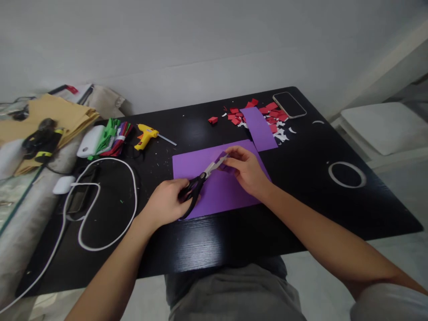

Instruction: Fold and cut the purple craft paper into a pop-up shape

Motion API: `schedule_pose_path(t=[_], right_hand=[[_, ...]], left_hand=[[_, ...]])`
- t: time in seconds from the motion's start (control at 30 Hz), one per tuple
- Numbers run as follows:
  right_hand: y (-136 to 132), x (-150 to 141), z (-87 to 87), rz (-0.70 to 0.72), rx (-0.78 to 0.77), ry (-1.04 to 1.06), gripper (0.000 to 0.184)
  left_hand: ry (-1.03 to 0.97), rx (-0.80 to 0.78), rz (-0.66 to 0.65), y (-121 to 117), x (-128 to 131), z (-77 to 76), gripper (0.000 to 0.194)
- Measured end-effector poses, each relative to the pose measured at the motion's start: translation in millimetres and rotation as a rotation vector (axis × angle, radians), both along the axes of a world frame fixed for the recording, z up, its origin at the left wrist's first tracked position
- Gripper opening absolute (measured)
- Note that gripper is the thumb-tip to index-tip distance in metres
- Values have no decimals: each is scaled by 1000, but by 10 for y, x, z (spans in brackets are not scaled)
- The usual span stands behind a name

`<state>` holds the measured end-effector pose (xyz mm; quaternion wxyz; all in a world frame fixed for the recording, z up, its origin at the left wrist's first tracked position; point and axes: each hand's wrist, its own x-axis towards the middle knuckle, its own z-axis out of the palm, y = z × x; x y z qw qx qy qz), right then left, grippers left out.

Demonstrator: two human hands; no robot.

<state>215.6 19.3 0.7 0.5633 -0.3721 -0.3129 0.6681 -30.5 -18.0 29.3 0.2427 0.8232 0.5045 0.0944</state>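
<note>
My left hand is closed around the black handles of a pair of scissors, whose blades point up and to the right. Between the blades lies the edge of a small purple paper piece. That piece is pinched in the fingers of my right hand, which hide part of it. Beneath both hands a large purple sheet lies flat on the black table. Just beyond its far right corner, a purple paper strip rests partly over red and white scraps.
Red paper pieces and a phone lie at the back right, a white ring nearer the right edge. On the left are a yellow glue gun, bundled colored sticks and a looping white cable.
</note>
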Motion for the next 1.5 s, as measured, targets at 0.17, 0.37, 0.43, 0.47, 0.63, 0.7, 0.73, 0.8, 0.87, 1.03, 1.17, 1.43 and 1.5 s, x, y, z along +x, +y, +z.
schedule_pose_path(t=[0.17, 0.37, 0.43, 0.47, 0.63, 0.7, 0.73, 0.8, 0.87, 1.03, 1.17, 1.43, 1.5], right_hand=[[-18, -12, 29, 19, 71, 0, 24], [-8, -10, 27, 23, 89, 0, 25], [-1, -6, 23, 19, 94, 6, 25], [1, -4, 21, 20, 98, 9, 25], [4, -4, 3, 27, 114, 22, 24], [3, -6, -3, 25, 112, 26, 24], [1, -6, -4, 27, 110, 25, 24], [-1, -5, -2, 30, 107, 19, 24], [-3, -3, 5, 28, 104, 12, 24], [-6, -2, 18, 31, 108, 10, 22], [2, 3, 6, 36, 91, 3, 23], [8, 7, 20, 44, 98, 4, 23], [6, 6, 26, 46, 97, 4, 23]], left_hand=[[-27, 64, -1, 15, 17, -28, 33], [-77, 74, -20, 29, 30, -58, 34], [-76, 76, -21, 33, 33, -69, 34], [-74, 76, -19, 35, 34, -74, 34], [-61, 79, -12, 41, 40, -87, 35], [-54, 83, -10, 40, 41, -87, 34], [-52, 85, -10, 40, 41, -86, 35], [-50, 89, -13, 41, 40, -82, 35], [-49, 94, -18, 45, 38, -77, 33], [-45, 94, -14, 53, 38, -65, 32], [-41, 82, -9, 55, 38, -59, 35], [-36, 78, -18, 56, 23, -42, 36], [-37, 83, -18, 56, 25, -37, 36]])
